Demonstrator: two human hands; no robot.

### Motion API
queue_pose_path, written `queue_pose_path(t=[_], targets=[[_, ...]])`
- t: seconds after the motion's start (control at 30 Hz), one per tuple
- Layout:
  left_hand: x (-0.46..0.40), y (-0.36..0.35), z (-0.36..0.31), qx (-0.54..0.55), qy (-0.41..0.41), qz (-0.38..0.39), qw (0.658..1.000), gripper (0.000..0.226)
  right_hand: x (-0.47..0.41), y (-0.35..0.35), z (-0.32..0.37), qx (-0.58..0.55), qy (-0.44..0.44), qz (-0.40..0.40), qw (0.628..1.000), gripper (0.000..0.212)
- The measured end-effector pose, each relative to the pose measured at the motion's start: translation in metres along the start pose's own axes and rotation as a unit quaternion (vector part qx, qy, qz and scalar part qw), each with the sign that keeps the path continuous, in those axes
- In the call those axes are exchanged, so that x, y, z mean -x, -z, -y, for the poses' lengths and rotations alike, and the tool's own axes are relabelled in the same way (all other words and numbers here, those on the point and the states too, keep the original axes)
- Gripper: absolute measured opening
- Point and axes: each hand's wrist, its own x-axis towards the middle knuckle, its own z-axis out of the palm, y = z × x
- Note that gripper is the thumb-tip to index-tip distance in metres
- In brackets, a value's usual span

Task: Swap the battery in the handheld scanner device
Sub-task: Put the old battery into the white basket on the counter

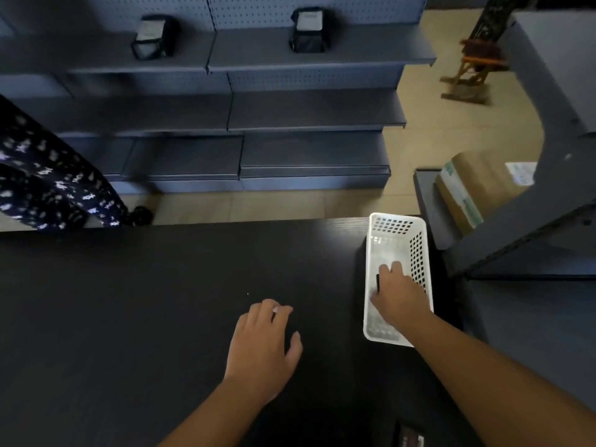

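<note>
Black wood-grain table (145,317): filling the lower frame, running from the left edge to the white basket at its right side, with both of the person's bare forearms reaching across it.
Grey metal pegboard shelving (225,108): standing beyond the table across a strip of tan floor (419,140), its tiers stepping down toward the camera.
Grey shelf frame (548,156): rising at the right, with a brown cardboard box (477,188) sitting on its low ledge.
Dark floral-print fabric (48,182): hanging in from the left edge, just past the table's far side.
Two small dark bags with pale panels (154,37): sitting well apart on the upper shelf; too blurred to identify further.
White perforated plastic basket (419,227): lying lengthwise at the table's right edge, its open top facing up.
Right hand (400,295): reaching down into the basket, fingers curling around a thin dark object (377,282) that is showing only as a narrow edge beside the index finger; whether this is the battery or the scanner cannot be told, and how firmly it is gripped cannot be told either.
Left hand (261,346): hovering palm-down over the bare table near its centre, fingers loosely spread and holding nothing.
</note>
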Motion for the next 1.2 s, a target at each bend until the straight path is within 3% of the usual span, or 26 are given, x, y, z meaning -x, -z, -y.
queue_pose_path(t=[0.33,0.43,0.57,0.63,0.7,0.83,0.93,1.2], targets=[[-0.008,-0.004,0.0,-0.002,0.002,0.009,1.0,0.049,0.001,-0.017,0.001,0.09,0.023,-0.015,0.996,0.014],[-0.003,-0.005,0.003,-0.004,-0.001,0.017,1.0,0.049,0.016,-0.009,0.0,0.058,0.009,-0.049,0.997,0.02],[0.005,-0.005,0.003,-0.009,-0.017,0.022,1.0,0.048,0.078,-0.002,-0.008,-0.053,0.031,-0.174,0.983,0.037],[0.009,-0.004,0.002,-0.007,-0.024,0.027,0.999,0.048,0.124,-0.009,-0.013,-0.07,0.046,-0.184,0.979,0.047],[0.015,-0.004,0.0,-0.004,-0.031,0.03,0.999,0.047,0.17,-0.031,-0.022,-0.085,0.032,-0.139,0.986,0.054],[0.027,-0.009,-0.004,0.004,-0.048,0.037,0.998,0.046,0.229,-0.077,-0.044,-0.075,-0.033,0.053,0.995,0.087],[0.034,-0.01,-0.002,0.006,-0.047,0.044,0.998,0.047,0.239,-0.088,-0.058,-0.079,-0.017,0.152,0.985,0.1],[0.052,-0.008,0.016,-0.003,-0.029,0.067,0.997,0.049,0.23,-0.091,-0.059,-0.059,0.072,0.144,0.985,0.084]])
